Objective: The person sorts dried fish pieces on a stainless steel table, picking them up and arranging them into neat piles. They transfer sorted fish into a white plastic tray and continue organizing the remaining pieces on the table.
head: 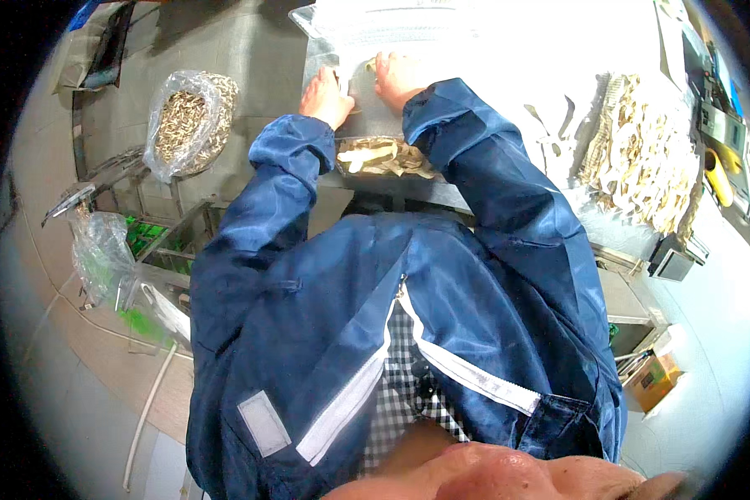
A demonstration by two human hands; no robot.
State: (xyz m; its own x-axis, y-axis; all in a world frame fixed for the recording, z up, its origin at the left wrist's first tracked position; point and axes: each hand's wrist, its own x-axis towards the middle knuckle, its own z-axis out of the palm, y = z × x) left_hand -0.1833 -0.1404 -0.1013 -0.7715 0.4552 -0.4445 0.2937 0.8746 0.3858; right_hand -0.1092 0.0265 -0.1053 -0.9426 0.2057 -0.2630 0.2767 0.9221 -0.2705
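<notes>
My left hand (327, 100) is over a metal work surface (372, 119), fingers curled and thumb pointing right. A narrow dark thing shows by its fingertips, too small to name, and a yellowish bit shows under the thumb. Just to the right, my right hand (399, 78) reaches forward, its fingertips at a small yellowish piece (370, 64). Whether either hand grips anything is hard to see. Nearer my body, between my forearms, lies a clear-sided container (344, 167) of dried brownish slices (406, 164), with paler strips (369, 155) on top.
An open clear plastic bag (187, 125) of small brown pieces stands at left. Many pale dried strips (644, 156) are heaped at right, beside a few loose dark strips (565, 119). A yellow cylinder (717, 178) and a cardboard box (653, 381) are farther right. Glare whitens the surface ahead.
</notes>
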